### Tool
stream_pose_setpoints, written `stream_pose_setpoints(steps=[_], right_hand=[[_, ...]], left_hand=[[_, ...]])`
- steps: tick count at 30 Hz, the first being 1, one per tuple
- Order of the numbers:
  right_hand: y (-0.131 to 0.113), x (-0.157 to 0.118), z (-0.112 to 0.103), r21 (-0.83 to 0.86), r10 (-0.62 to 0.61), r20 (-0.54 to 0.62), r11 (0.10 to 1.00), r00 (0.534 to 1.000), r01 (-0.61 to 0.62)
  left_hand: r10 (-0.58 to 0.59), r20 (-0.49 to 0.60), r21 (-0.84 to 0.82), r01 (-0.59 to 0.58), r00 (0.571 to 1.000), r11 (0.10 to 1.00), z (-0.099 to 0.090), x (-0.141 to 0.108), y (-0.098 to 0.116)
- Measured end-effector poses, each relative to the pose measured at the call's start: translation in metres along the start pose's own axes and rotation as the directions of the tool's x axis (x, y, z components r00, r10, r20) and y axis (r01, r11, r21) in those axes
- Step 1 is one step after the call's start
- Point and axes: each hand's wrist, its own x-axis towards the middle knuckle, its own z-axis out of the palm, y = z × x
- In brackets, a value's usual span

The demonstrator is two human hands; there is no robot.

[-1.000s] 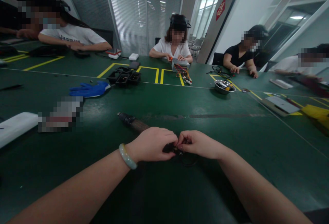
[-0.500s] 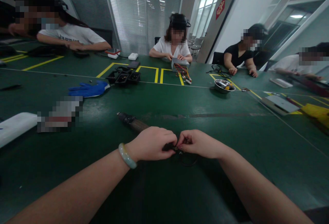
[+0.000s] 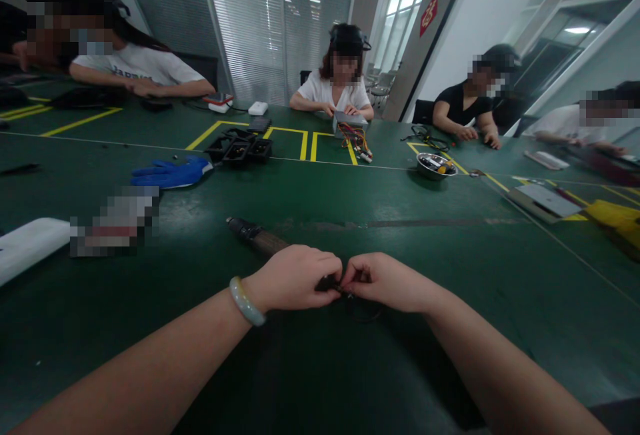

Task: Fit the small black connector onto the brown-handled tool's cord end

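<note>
The left hand (image 3: 295, 280) and right hand (image 3: 387, 282) sit slightly higher in view than a second ago; the fingertips pinch closer over the small dark metal part (image 3: 334, 284) between them; the co-worker in black (image 3: 463, 112) draws an arm inward.

Count: two hands in use, left hand (image 3: 295, 280) and right hand (image 3: 387, 280), on one dark tool (image 3: 260, 238). One bracelet (image 3: 245, 302). One blue glove (image 3: 173, 172) far left, one steel bowl (image 3: 434, 166) far right, one table (image 3: 450, 275). Four other people seated.
</note>
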Motion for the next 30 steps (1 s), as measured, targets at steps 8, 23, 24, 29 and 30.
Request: stream_pose_setpoints(steps=[8, 23, 24, 29, 30], right_hand=[[0.0029, 0.0024, 0.0000, 0.012, 0.042, -0.022, 0.999, 0.999, -0.041], [0.0024, 0.0049, 0.0015, -0.085, 0.041, -0.069, 0.995, 0.997, -0.047], [0.0029, 0.0052, 0.0022, -0.089, 0.053, -0.084, 0.994, 0.995, -0.061], [0.0001, 0.0049, 0.0032, -0.140, 0.079, -0.105, 0.986, 0.991, -0.093], [-0.0022, 0.0043, 0.0032, -0.178, 0.063, -0.111, 0.981, 0.992, -0.082]], left_hand=[[-0.021, 0.003, 0.001, 0.021, 1.000, 1.000, 0.0003, 0.0013, 0.0004], [-0.030, -0.005, 0.017, 0.030, 1.000, 0.999, 0.0014, 0.0010, 0.0007], [-0.028, -0.005, 0.019, 0.029, 1.000, 0.999, 0.0012, 0.0010, 0.0009], [-0.024, -0.008, 0.015, 0.024, 1.000, 1.000, 0.0010, 0.0015, 0.0014], [-0.023, -0.009, 0.011, 0.023, 1.000, 1.000, 0.0010, 0.0015, 0.0013]])
